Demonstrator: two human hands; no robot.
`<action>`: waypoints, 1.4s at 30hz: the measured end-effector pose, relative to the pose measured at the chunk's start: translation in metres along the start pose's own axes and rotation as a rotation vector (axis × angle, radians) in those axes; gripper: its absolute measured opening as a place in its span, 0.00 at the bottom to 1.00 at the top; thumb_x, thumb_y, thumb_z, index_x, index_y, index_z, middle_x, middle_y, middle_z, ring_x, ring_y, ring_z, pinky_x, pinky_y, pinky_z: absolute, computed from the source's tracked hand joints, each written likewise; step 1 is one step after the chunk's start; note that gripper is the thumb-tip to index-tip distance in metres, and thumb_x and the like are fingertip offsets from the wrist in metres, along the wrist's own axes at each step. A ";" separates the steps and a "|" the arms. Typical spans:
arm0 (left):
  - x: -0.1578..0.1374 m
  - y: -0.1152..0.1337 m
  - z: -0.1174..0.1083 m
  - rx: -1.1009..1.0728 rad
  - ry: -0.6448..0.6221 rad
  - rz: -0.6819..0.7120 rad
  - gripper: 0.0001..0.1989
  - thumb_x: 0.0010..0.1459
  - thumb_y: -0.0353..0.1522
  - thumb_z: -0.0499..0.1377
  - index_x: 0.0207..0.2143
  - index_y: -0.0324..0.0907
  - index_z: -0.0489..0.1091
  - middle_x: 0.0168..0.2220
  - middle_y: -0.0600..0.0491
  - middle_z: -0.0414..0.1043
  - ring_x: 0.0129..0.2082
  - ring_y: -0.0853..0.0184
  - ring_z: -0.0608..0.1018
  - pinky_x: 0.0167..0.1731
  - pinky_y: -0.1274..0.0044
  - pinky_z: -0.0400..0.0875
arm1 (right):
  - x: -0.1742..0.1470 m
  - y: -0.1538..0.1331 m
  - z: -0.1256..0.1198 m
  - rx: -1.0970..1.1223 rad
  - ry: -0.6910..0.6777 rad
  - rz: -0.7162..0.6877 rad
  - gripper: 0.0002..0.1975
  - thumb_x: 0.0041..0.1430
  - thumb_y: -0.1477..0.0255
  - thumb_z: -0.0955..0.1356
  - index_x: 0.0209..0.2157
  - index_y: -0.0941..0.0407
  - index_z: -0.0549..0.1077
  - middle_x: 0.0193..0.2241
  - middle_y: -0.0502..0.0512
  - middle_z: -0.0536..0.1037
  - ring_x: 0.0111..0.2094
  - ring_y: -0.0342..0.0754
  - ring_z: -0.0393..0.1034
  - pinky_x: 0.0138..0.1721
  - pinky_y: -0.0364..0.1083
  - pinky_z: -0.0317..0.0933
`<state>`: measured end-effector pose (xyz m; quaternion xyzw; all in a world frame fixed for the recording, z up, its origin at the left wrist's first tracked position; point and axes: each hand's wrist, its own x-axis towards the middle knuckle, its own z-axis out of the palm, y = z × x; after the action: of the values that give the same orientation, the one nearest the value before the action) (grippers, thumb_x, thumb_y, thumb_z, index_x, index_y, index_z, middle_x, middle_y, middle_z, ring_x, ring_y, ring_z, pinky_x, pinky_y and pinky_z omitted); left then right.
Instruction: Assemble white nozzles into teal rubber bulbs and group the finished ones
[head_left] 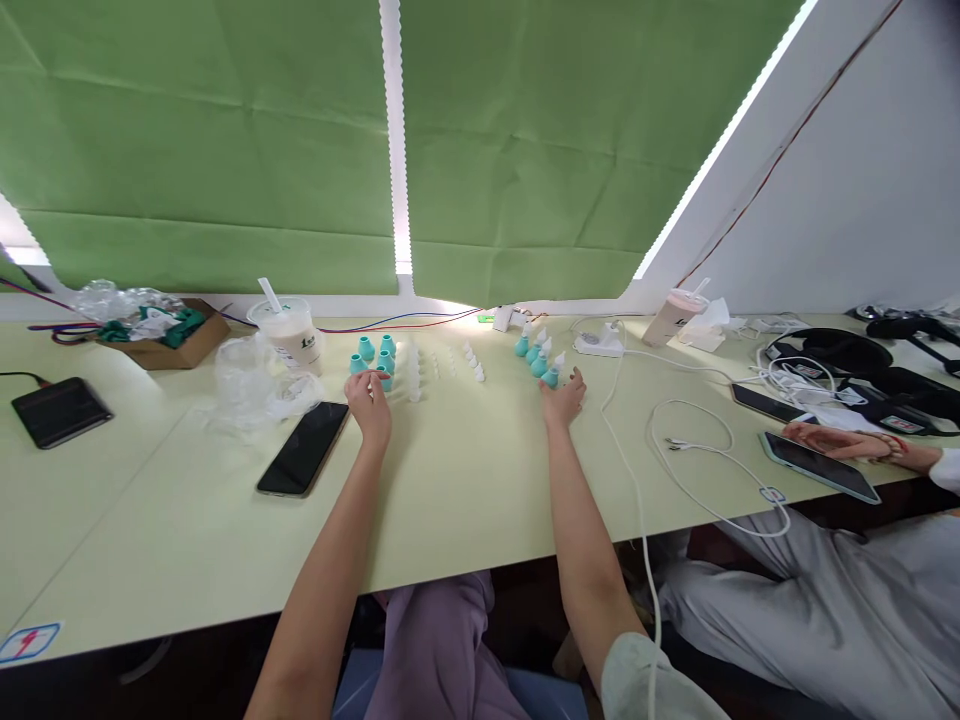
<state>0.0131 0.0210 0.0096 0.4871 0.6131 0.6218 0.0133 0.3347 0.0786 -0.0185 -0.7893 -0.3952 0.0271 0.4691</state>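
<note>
Fingers of the left hand bunch narrowly at the front of a cluster of teal bottles; whether they grip one cannot be told. Those of the right hand stand parted beside the nearest in a slanting row of white-tipped teal bottles, their hold likewise unclear. Both groups sit toward the back edge of the desk, contents not visible, with clear pieces and small white parts set out between them. A lidded cup of pale drink, with a straw, stands behind the left group; near the back left corner, a cardboard box holds green and white stuff beneath clear plastic. A pinkish cup leans near the back edge, farther right. Both forearms reach in over the front edge, palms down, wrists low, hands well apart. By the right front edge, another person's hand lies over a phone.
</note>
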 end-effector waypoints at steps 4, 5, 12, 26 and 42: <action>-0.003 0.001 0.002 0.013 -0.030 0.031 0.18 0.62 0.36 0.44 0.28 0.42 0.71 0.35 0.49 0.70 0.41 0.63 0.68 0.34 0.74 0.63 | -0.013 -0.016 -0.004 0.081 0.187 -0.271 0.18 0.55 0.66 0.63 0.47 0.57 0.62 0.42 0.60 0.69 0.40 0.51 0.65 0.39 0.48 0.54; -0.004 0.002 0.003 0.018 -0.042 0.043 0.18 0.62 0.36 0.44 0.29 0.42 0.71 0.35 0.49 0.70 0.40 0.63 0.68 0.35 0.73 0.63 | -0.019 -0.021 -0.005 0.085 0.176 -0.344 0.14 0.57 0.67 0.62 0.44 0.57 0.63 0.39 0.59 0.69 0.39 0.51 0.64 0.39 0.48 0.54; -0.021 0.008 0.014 0.052 -0.189 0.171 0.17 0.62 0.34 0.44 0.29 0.43 0.69 0.34 0.49 0.70 0.39 0.62 0.69 0.42 0.69 0.63 | -0.077 -0.052 0.005 0.047 -0.283 -0.799 0.06 0.59 0.72 0.61 0.38 0.55 0.67 0.34 0.54 0.70 0.39 0.49 0.63 0.40 0.47 0.50; -0.019 -0.008 0.021 0.257 -0.249 0.253 0.19 0.53 0.40 0.58 0.46 0.43 0.63 0.31 0.50 0.68 0.36 0.60 0.69 0.36 0.70 0.65 | -0.114 -0.083 0.035 -0.036 -0.489 -0.937 0.08 0.59 0.74 0.63 0.40 0.52 0.69 0.41 0.53 0.71 0.44 0.48 0.61 0.42 0.48 0.48; -0.018 -0.012 0.019 0.271 -0.236 0.269 0.14 0.57 0.42 0.53 0.42 0.44 0.65 0.31 0.49 0.68 0.35 0.60 0.67 0.34 0.71 0.63 | -0.108 -0.113 0.086 -0.074 -0.443 -0.738 0.07 0.56 0.73 0.65 0.29 0.55 0.75 0.42 0.58 0.70 0.45 0.52 0.56 0.41 0.51 0.44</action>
<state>0.0277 0.0274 -0.0145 0.6311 0.6148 0.4687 -0.0638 0.1576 0.0986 -0.0158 -0.5863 -0.7430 0.0122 0.3225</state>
